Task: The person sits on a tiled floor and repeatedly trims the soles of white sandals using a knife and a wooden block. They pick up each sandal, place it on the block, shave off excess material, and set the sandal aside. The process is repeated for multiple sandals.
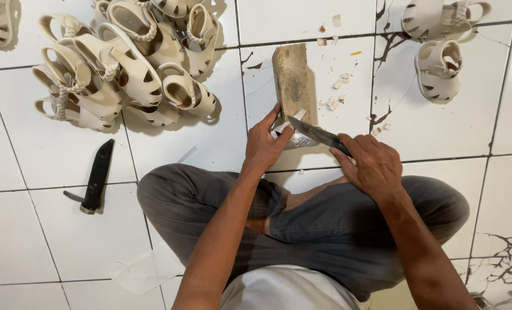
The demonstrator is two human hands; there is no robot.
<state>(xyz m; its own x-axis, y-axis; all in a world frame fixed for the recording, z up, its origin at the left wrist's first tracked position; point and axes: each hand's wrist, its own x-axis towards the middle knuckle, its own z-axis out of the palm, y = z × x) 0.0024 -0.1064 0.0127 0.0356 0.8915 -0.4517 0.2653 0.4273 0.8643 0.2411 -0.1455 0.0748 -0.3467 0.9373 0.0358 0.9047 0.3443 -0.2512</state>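
Note:
I sit cross-legged on a white tiled floor. My right hand (372, 165) grips the handle of a knife (316, 134) whose blade points left across the near end of a wooden block (291, 81). My left hand (266, 143) pinches a small pale strip (283, 126) against that end of the block, right by the blade's tip. Something silvery lies under the blade at the block's end; what it is stays unclear.
A heap of cream sandals (124, 63) lies at the upper left, and two more sandals (440, 46) at the upper right. A black knife sheath (97, 177) rests on the floor to my left. Small offcuts (336, 95) are scattered beside the block.

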